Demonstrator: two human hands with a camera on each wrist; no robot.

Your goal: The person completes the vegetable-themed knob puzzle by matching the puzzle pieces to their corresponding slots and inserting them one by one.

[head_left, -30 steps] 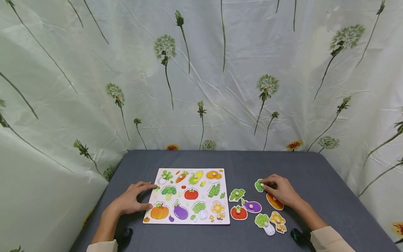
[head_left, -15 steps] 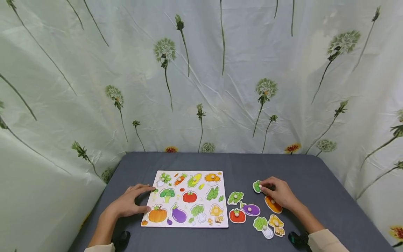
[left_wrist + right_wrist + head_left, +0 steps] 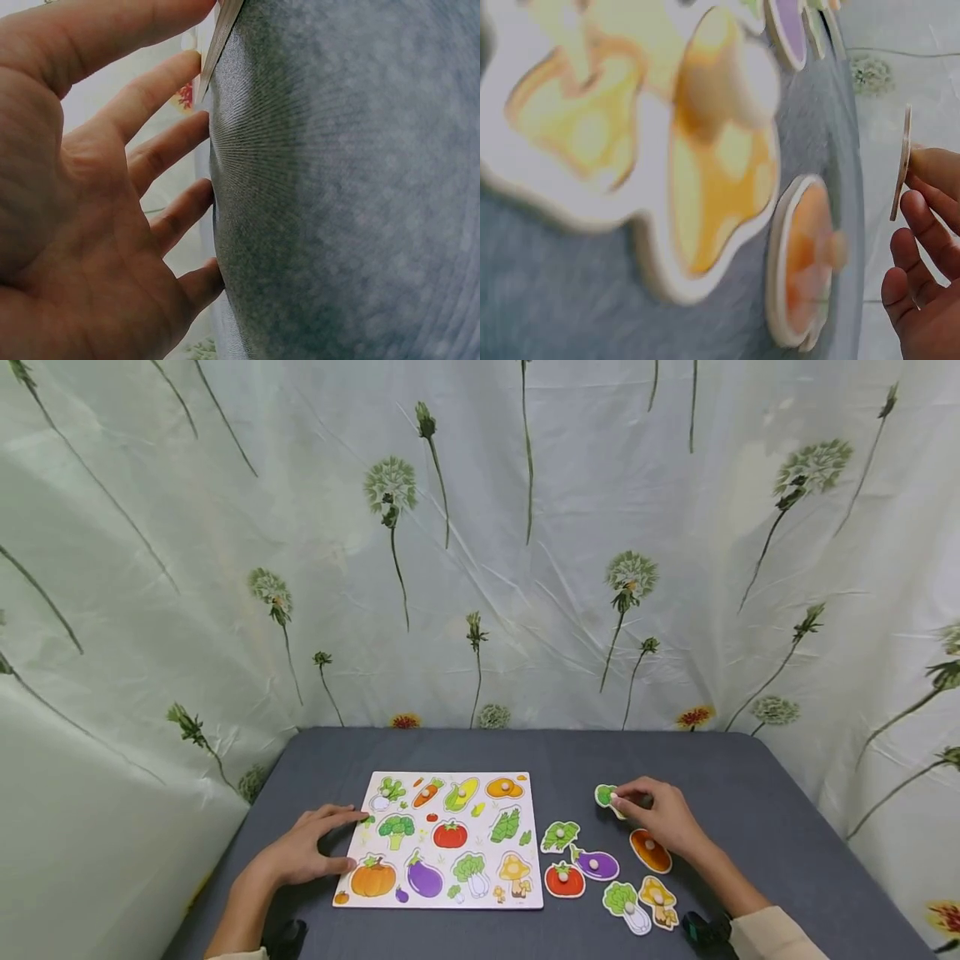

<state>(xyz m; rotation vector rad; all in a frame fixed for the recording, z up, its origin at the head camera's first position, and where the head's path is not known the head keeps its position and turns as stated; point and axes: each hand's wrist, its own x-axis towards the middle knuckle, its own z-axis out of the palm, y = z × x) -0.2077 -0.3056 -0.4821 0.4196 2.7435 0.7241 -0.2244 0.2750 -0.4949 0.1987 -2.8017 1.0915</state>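
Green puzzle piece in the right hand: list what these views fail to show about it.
- Green puzzle piece, head view: too small to name its vegetable, and the right hand covers part of it.
- Right wrist view: the piece shows edge-on only, so its picture is hidden.
- Whether it has left the table: cannot tell.
- Left wrist view: piece absent.

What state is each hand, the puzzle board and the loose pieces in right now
Left hand: open, fingers resting on the board's left edge.
Right hand: pinching the green piece, lifted off the table.
Puzzle board: flat on the table.
Mushroom piece: loose on the table.
Orange piece: loose.
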